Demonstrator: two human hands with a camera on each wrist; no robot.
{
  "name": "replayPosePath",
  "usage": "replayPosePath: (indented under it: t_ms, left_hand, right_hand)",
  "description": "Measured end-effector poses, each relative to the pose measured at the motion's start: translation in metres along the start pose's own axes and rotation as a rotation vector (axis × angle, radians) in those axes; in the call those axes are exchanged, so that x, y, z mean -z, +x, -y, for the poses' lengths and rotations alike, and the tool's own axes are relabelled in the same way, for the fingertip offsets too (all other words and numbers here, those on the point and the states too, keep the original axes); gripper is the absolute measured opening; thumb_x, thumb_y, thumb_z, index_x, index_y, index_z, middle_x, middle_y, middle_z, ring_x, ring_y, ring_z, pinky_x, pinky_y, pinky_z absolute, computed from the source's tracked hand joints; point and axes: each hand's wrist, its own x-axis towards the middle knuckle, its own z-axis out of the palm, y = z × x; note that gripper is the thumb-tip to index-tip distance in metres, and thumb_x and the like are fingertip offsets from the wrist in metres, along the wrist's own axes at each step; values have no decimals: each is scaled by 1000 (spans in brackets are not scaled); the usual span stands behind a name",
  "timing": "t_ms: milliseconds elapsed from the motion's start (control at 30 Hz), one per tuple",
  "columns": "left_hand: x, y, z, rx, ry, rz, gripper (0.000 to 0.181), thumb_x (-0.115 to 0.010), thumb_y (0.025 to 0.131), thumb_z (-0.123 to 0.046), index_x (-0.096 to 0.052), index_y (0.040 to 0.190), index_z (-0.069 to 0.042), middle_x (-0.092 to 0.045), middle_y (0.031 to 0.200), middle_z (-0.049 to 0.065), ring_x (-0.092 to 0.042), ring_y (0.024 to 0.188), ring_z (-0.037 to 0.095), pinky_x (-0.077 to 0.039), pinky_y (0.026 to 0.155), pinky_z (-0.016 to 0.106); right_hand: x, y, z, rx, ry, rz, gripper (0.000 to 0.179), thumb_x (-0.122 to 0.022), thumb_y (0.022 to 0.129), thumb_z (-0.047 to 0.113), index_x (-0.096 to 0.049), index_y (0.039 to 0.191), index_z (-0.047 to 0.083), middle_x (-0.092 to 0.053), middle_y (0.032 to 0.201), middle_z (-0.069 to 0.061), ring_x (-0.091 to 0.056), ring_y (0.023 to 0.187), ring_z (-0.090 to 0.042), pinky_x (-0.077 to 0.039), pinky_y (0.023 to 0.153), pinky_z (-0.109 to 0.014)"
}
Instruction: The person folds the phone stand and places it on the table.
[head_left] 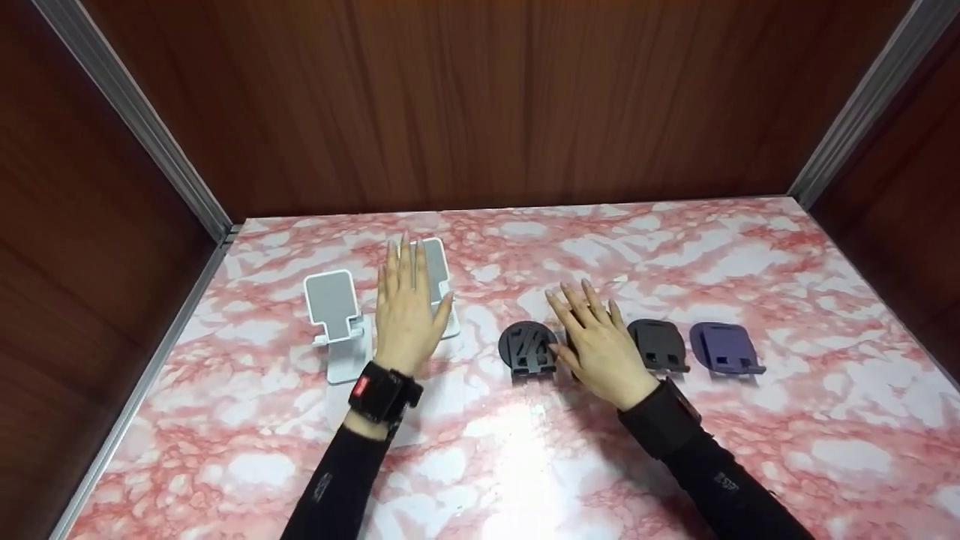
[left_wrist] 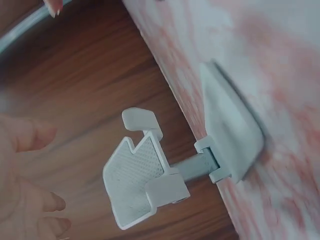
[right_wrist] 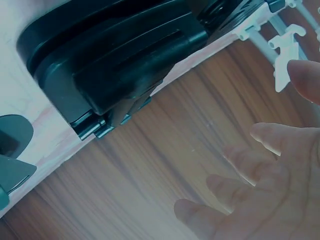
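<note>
My left hand (head_left: 406, 322) is held flat with straight fingers and holds nothing. It partly covers a white phone stand with a grey pad (head_left: 435, 262); another white phone stand (head_left: 332, 296) stands unfolded to its left. In the left wrist view a white stand (left_wrist: 232, 125) shows its base on the table and its hinged arm raised. Fingers spread, my right hand (head_left: 609, 356) hovers empty over a dark folded stand (right_wrist: 135, 65) that it mostly hides in the head view. Folded stands flank it: a black one with cutouts (head_left: 527, 349) on the left, a dark grey one (head_left: 654, 341) on the right.
A purple folded stand (head_left: 724, 346) lies at the right end of the row. The pink-and-white marbled table (head_left: 832, 375) is bounded by brown wood-grain panels (head_left: 525, 105) at the back and sides, with metal corner posts (head_left: 135, 97).
</note>
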Motion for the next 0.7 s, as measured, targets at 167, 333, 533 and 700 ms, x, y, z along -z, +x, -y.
replayPosePath:
  t_ms: [167,333,533,700]
  left_hand:
    - [-2,18,5,89,-123,31,85,-59,95,-31,-7,152,5,-1,159,24,4,145,37,1,119,44]
    - [-5,26,14,141,-289,25,86,-62,93,-23,-7,150,11,-2,157,30,0,145,40,-3,119,43]
    - [-12,26,23,193,-424,68,85,-61,94,-18,-4,151,8,-7,156,29,-11,143,42,-12,118,45]
    - [-16,26,26,232,-543,37,80,-58,95,-13,-5,153,3,-15,154,31,-20,141,42,-18,117,46]
  right_hand:
    - [0,0,-1,3,-18,5,67,-63,95,28,-33,151,8,-22,157,-16,-15,144,-38,-18,111,-65]
    - [0,1,0,9,-12,0,67,-64,95,28,-34,151,7,-23,157,-17,-15,144,-38,-16,111,-65]
    - [-1,0,1,5,-13,4,68,-63,95,29,-33,151,7,-22,157,-16,-17,144,-39,-17,111,-65]
    - [-3,-1,0,7,-13,-7,68,-64,94,29,-34,151,7,-24,157,-17,-19,143,-39,-20,110,-65]
